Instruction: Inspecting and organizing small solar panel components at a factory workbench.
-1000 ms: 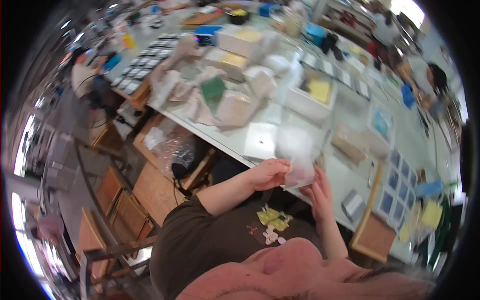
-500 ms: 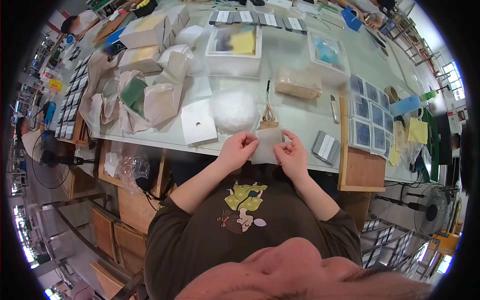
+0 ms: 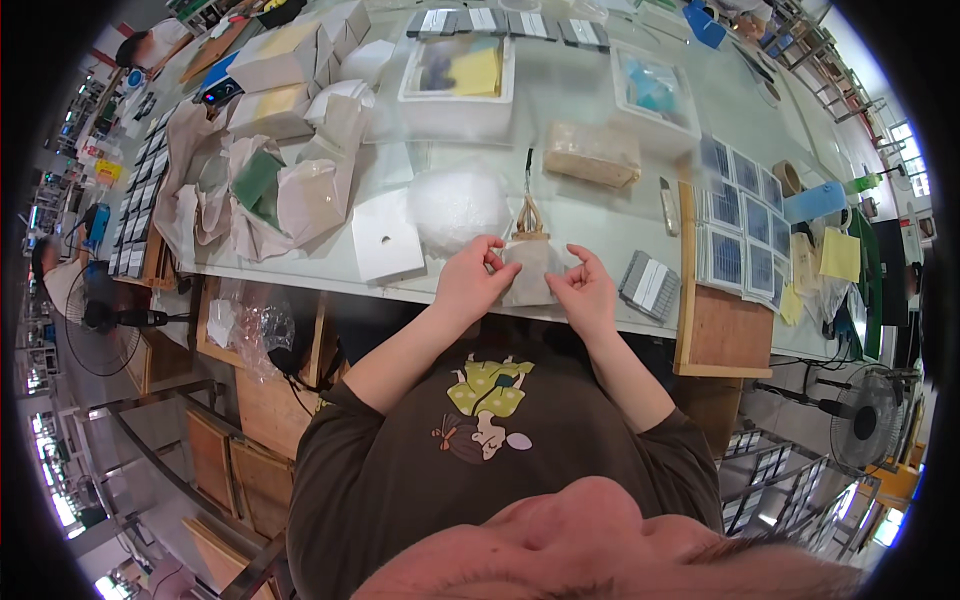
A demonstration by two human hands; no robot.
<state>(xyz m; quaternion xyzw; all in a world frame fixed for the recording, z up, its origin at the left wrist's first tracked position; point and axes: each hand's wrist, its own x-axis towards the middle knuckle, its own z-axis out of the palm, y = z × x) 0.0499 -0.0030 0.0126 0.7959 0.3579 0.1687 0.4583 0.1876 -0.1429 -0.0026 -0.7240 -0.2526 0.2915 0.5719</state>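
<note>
At the table's near edge lies a thin, greyish, translucent square sheet. My left hand is closed at its left edge, thumb over the sheet and fingers curled. On the opposite edge, my right hand pinches low near the corner, with its index finger raised. Just beyond the sheet is a tan two-legged tool with a dark thin tip; its kind is unclear. A rounded bundle of clear plastic film sits left of it, beside a white square block with a small hole.
A grey striped pack lies right of my hands, near a utility knife and a wooden board carrying blue-grey panels. Farther back are a wrapped tan block and white foam boxes. Crumpled paper covers the left side.
The sheet has dropped flatter toward the table, its far edge now nearer the tan tool's base. My left fingers have spread slightly upward; both hands stay at its sides. The view has shifted slightly.
</note>
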